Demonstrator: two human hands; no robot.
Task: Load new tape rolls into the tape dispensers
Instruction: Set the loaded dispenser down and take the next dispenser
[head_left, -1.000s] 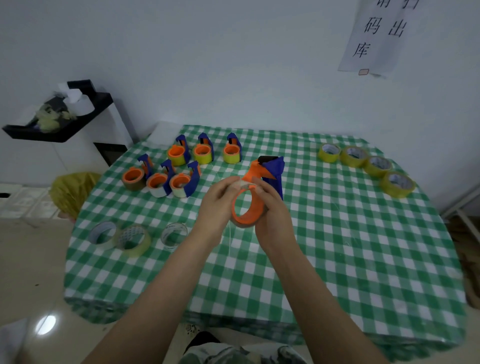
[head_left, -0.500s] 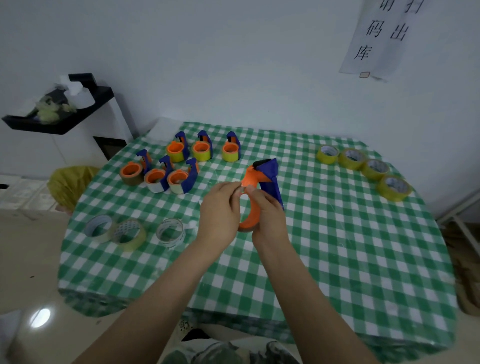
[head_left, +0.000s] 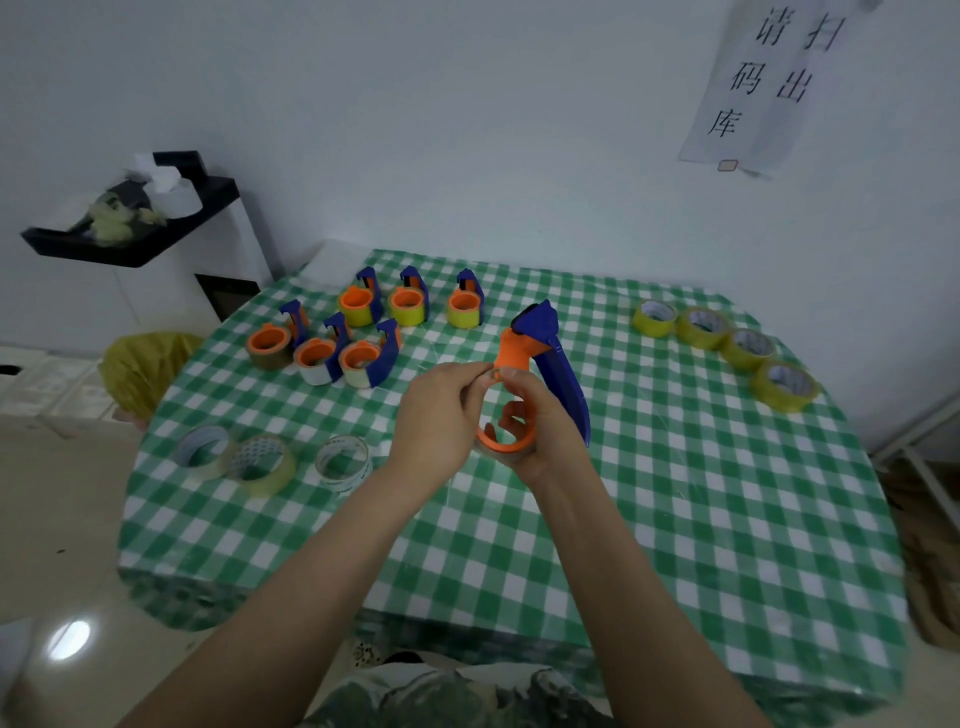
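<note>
1. White walls back a tabletop (head_left: 675, 519) under a green-and-white checked cloth; a paper sign (head_left: 763, 88) with printed characters hangs at two o'clock.
2. Both hands meet above the middle of the tabletop around one orange-and-blue tape dispenser (head_left: 540, 358), its blue blade end tilted up toward twelve o'clock.
3. The right hand (head_left: 540, 426) is wrapped round the orange ring, fingers showing through its opening.
4. The left hand (head_left: 436, 415) is closed, thumb and fingertips pinching at the top of the ring; what they pinch is too small to tell.
5. Six loaded dispensers (head_left: 363, 332) stand in two rows at eleven o'clock.
6. Four yellow tape rolls (head_left: 727, 343) lie in a line at two o'clock.
7. Three pale rolls (head_left: 265, 460) lie at nine o'clock, near the tabletop's edge.
</note>
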